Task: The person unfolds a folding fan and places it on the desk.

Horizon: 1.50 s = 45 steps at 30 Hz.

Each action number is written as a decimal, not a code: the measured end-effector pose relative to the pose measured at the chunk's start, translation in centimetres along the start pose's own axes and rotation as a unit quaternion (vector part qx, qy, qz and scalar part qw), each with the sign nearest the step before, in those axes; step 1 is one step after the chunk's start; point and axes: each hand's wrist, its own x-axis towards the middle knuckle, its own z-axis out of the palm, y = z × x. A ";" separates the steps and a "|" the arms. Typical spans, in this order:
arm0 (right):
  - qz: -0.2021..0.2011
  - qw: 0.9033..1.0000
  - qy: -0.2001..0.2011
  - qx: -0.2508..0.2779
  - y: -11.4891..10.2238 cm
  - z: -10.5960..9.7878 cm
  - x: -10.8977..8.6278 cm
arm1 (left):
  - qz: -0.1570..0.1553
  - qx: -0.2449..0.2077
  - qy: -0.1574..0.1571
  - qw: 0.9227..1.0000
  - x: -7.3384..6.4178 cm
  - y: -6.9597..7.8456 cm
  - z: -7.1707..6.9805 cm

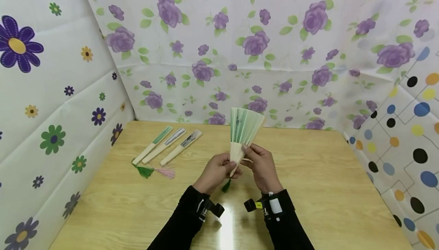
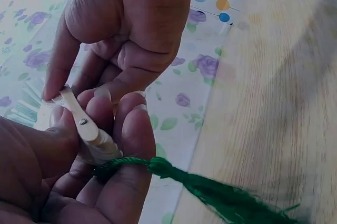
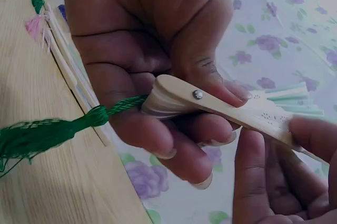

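Note:
A pale green folding fan (image 1: pixel 245 124), partly spread, is held up above the table between both hands. My left hand (image 1: pixel 217 172) grips its narrow pivot end, thumb on the near face. With thumb and fingers, my right hand (image 1: pixel 262 166) pinches the fan's right-hand edge stick a little higher up. A metal rivet shows at the pivot in the right wrist view, on the cream outer stick (image 3: pixel 226 109). From that end a green tassel (image 3: pixel 52 134) hangs on a twisted cord.
Three folded fans lie side by side at the table's left: one green (image 1: pixel 152 145), one greyish (image 1: pixel 164 146), one dark-patterned (image 1: pixel 181 148). A green tassel (image 1: pixel 145 171) and a pink tassel (image 1: pixel 167 172) lie below them. Flowered cloth (image 1: pixel 219 52) stands behind the wooden table (image 1: pixel 319 189).

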 end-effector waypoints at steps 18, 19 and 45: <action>-0.013 0.999 0.030 0.013 -0.1 0.8 -0.2 | -0.014 0.021 0.063 0.998 0.2 0.2 -0.3; -0.009 1.000 0.023 0.011 -0.1 0.7 -0.2 | -0.017 0.021 0.060 0.998 0.3 0.2 -0.4; -0.025 0.995 0.025 0.098 0.5 1.1 -0.1 | -0.002 -0.105 0.141 0.984 0.4 0.6 -0.6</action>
